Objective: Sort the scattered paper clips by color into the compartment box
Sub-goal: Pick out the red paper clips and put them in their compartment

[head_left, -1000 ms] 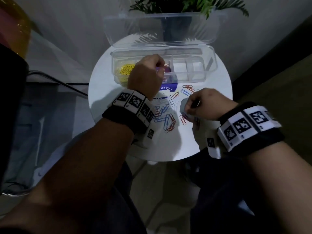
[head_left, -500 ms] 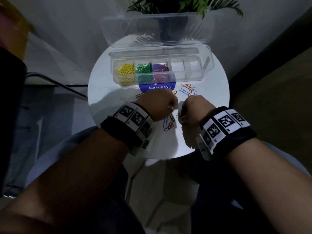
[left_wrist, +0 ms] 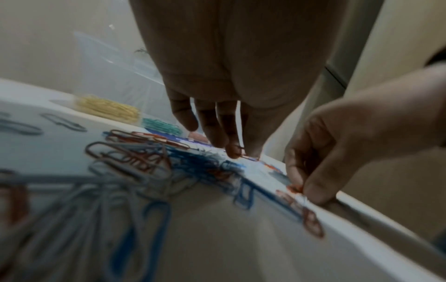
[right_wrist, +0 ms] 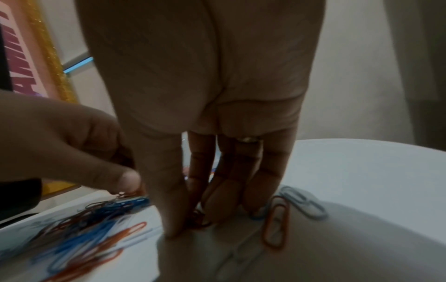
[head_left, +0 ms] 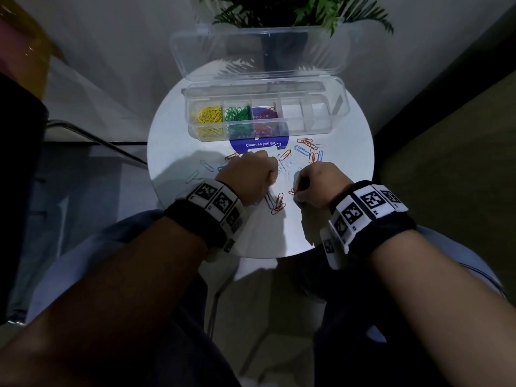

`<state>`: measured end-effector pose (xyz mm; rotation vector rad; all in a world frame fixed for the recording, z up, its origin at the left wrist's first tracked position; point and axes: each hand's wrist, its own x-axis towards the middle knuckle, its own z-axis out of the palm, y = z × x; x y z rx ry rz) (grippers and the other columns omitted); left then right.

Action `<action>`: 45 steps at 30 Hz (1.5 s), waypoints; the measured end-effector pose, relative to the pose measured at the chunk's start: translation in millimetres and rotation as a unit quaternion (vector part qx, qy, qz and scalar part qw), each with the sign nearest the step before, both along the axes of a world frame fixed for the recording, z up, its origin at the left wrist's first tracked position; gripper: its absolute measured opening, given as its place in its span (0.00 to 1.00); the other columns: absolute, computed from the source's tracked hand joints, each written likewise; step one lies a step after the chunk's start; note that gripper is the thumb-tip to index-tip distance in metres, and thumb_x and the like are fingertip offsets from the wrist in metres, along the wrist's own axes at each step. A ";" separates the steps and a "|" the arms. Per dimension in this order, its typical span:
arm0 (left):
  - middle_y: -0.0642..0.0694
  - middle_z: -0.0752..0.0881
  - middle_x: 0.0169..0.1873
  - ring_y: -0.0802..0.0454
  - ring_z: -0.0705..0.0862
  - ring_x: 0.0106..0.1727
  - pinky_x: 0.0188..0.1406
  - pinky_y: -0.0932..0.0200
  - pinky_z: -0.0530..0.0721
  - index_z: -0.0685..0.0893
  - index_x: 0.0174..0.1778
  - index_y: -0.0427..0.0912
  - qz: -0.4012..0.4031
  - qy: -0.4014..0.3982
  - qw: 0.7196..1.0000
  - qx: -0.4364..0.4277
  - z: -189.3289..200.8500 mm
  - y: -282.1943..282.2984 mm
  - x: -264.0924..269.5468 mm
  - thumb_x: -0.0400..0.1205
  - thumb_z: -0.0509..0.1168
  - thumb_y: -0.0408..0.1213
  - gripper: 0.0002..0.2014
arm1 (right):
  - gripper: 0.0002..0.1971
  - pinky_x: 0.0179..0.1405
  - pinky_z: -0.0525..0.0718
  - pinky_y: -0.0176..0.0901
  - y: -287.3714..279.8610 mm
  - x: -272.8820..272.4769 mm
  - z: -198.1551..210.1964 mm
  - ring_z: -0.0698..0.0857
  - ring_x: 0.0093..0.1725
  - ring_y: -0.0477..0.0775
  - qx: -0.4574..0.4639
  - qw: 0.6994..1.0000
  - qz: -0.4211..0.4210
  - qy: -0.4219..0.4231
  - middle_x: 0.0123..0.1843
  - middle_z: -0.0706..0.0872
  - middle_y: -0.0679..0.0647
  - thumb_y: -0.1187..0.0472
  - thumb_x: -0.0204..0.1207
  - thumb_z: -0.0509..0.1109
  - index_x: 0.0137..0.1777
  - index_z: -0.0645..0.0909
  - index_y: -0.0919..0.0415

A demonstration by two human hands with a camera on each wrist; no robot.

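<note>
1. Counter: a round white top. It carries the box at its far side and the loose clips in the middle, under both hands.
2. Compartment box: clear plastic, lid hinged open toward the plant. Counting from the left, the first cell holds yellow clips, the second green clips, the third a few red ones. The cells to the right look empty.
3. Round blue sticker: partly under the box, just beyond the left hand.
4. Left hand: fingers curled down onto the pile. In the left wrist view the fingertips pinch a red clip against the surface.
5. Right hand: thumb and forefinger closed on a red clip lying on the counter, the other fingers resting beside it.
6. Scattered paper clips: red, blue and white or grey ones remain unsorted. A tangled group lies between the hands and a second cluster sits near the box's front right.
7. Handling judgement: each clip is light, thin, stiff wire with a smooth coating, and lies flat, so it probably resists a direct lift.
   - Press one rounded end to tip the other up, or slide the clip to the counter edge.
   - Grip across the loops.
   - Interlocked clips are likely to drag neighbours of another colour, so separate them before dropping them in.
</note>
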<state>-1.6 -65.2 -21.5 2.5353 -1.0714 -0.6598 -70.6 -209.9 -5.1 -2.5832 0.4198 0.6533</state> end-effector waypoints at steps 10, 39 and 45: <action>0.41 0.80 0.51 0.44 0.81 0.54 0.55 0.55 0.76 0.84 0.46 0.41 0.014 0.091 0.995 0.029 2.6 -5.2 -16.6 0.78 0.59 0.31 0.09 | 0.07 0.40 0.75 0.36 0.9 3.1 -6.9 0.83 0.50 0.52 0.011 0.999 -0.033 -0.022 0.45 0.85 0.54 0.68 0.64 0.75 0.43 0.87 0.63; 0.49 0.84 0.34 0.52 0.80 0.40 0.41 0.64 0.72 0.84 0.38 0.40 0.113 0.049 0.990 -0.065 20.2 16.3 16.0 0.73 0.67 0.35 0.03 | 0.06 0.39 0.82 0.34 -15.3 40.8 15.2 0.83 0.32 0.46 0.219 0.945 -0.131 -0.204 0.33 0.84 0.51 0.67 0.69 0.73 0.37 0.81 0.57; 0.49 0.81 0.30 0.51 0.79 0.38 0.40 0.60 0.75 0.82 0.35 0.40 0.160 0.058 0.982 -0.080 24.6 22.3 26.5 0.72 0.69 0.35 0.04 | 0.04 0.42 0.82 0.40 -4.7 85.0 24.3 0.81 0.33 0.45 0.176 0.930 -0.105 -0.303 0.32 0.83 0.46 0.68 0.67 0.73 0.40 0.84 0.59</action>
